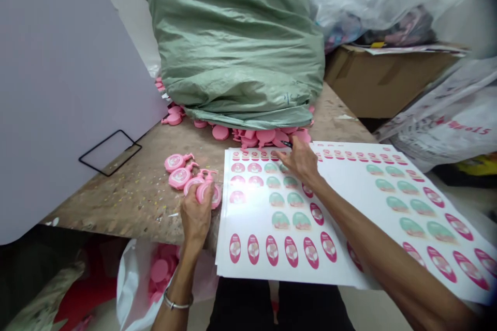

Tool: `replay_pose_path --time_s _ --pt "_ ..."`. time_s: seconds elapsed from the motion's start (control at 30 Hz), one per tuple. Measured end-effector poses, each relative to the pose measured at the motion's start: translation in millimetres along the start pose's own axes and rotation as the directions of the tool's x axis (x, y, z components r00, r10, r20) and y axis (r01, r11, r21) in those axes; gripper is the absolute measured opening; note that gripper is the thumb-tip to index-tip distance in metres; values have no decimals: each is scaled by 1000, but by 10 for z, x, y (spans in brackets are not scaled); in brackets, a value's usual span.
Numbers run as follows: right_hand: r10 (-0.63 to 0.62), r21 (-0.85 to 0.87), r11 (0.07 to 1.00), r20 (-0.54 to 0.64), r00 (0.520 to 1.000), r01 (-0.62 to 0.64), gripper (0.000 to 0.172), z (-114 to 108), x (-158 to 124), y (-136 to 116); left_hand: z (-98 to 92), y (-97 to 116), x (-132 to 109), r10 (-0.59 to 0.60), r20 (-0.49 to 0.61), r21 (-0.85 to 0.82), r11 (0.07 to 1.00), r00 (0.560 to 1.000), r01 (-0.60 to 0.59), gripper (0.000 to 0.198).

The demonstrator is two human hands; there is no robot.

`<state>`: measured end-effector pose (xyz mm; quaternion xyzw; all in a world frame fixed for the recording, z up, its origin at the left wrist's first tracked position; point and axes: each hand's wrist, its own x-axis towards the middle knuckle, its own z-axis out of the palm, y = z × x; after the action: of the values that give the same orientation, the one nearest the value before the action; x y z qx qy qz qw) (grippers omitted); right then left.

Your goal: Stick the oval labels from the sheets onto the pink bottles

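Note:
My left hand (195, 214) is closed round a pink plastic toy pump bottle (214, 195) at the left edge of the sticker sheet (248, 217). Two more pink bottles with round stickers (179, 178) lie beyond it, and another is partly hidden by my fingers. My right hand (301, 161) reaches over the sheet's far edge, its fingers closed on a thin dark tool (286, 144), whose exact kind I cannot make out. Its tip is close to the loose pink pieces (266, 137). Round, oval and green domed stickers cover parts of the sheet.
A bulging green sack (240, 46) stands at the back on the wooden table (128, 201). A second sticker sheet (411, 186) lies at right. Behind it is a cardboard box (373, 77). A black wire frame (111, 152) sits at left. Below hangs a white bag (132, 279) with pink pieces.

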<state>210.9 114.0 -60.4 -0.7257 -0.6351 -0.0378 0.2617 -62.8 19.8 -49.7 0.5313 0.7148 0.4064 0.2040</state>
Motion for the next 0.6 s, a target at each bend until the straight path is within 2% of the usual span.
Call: replay_pose_path --time_s 0.07,0.13,0.2,0.27,0.3,0.33,0.37,0.4,0.43,0.47,0.5,0.53,0.6 --pt "-79 -135 988 8 997 80 41 118 249 83 -50 -22 78 130 -59 158 980 990 -119 33" --pt "-156 -178 972 12 988 155 28 157 371 104 -80 24 90 294 -151 221 941 944 -258 36" --pt "-230 -186 955 19 973 229 21 89 353 112 -73 102 52 368 -185 138 928 911 -347 35" --pt "-337 -197 923 2 941 331 22 -79 206 125 -15 189 -18 306 -112 -78 946 945 -316 29" --pt "-410 -203 896 -32 912 396 25 -186 92 127 34 237 -62 239 -32 -213 947 971 -240 28" --pt "-503 -213 853 -94 859 476 28 -298 -43 121 93 288 -112 156 80 -348 930 984 -119 29" --pt "-602 -229 795 -174 780 562 30 -407 -193 103 159 345 -167 70 220 -471 881 973 43 33" --pt "-678 -233 735 -244 693 637 31 -502 -352 70 225 407 -228 2 378 -567 791 926 230 39" --pt "-726 -214 686 -280 629 696 31 -578 -514 22 285 472 -293 -24 534 -622 666 845 412 46" --pt "-751 -187 650 -305 585 737 32 -630 -673 -39 334 536 -361 -12 654 -635 535 756 558 52" --pt "-758 -155 633 -326 565 759 34 -660 -823 -111 368 594 -428 14 713 -636 435 701 638 56" --pt "-754 -119 627 -340 562 770 36 -668 -960 -192 387 640 -490 29 723 -646 380 690 662 58" --pt "-730 -29 633 -354 584 773 34 -646 -1178 -359 383 688 -588 8 653 -702 383 757 601 53"
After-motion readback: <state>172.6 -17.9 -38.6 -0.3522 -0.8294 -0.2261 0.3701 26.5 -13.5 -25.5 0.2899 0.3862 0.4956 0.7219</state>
